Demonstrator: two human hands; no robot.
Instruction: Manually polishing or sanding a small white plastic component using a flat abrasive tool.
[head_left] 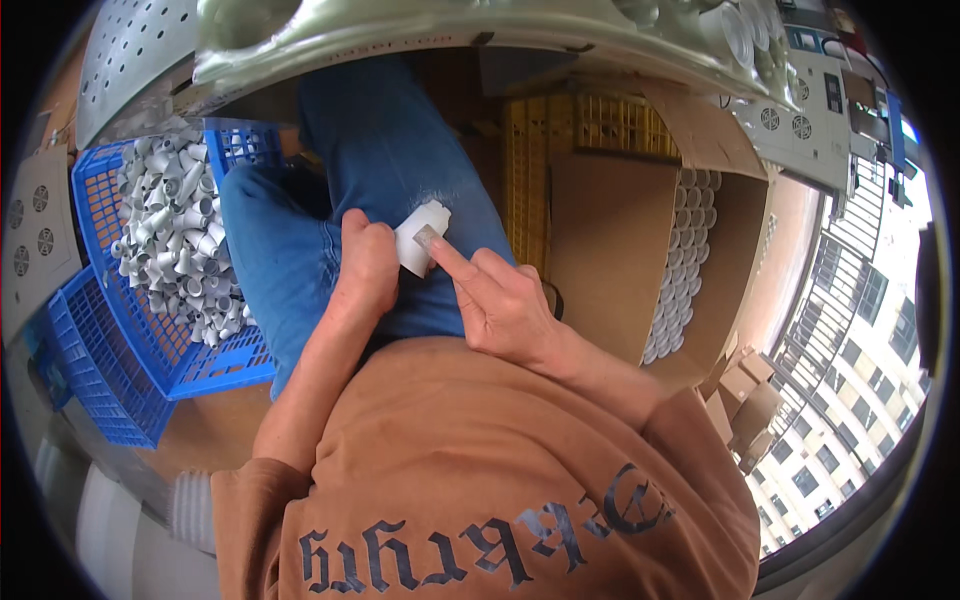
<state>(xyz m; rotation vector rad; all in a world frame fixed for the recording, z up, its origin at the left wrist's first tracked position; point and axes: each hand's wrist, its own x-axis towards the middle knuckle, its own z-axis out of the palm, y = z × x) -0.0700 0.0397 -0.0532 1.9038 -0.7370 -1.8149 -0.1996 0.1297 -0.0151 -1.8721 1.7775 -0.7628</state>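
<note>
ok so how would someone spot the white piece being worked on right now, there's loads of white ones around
Start at the blue-jeaned lap in the middle, between the blue basket of white fittings and the cardboard box. There the left hand grips one white plastic fitting, and the right hand presses a small grey blade on it. It is the only one held, not heaped or stacked.

Brown floor (215, 425) under blue basket (130, 330), cardboard box (610, 250), yellow crate (575, 125)
</note>
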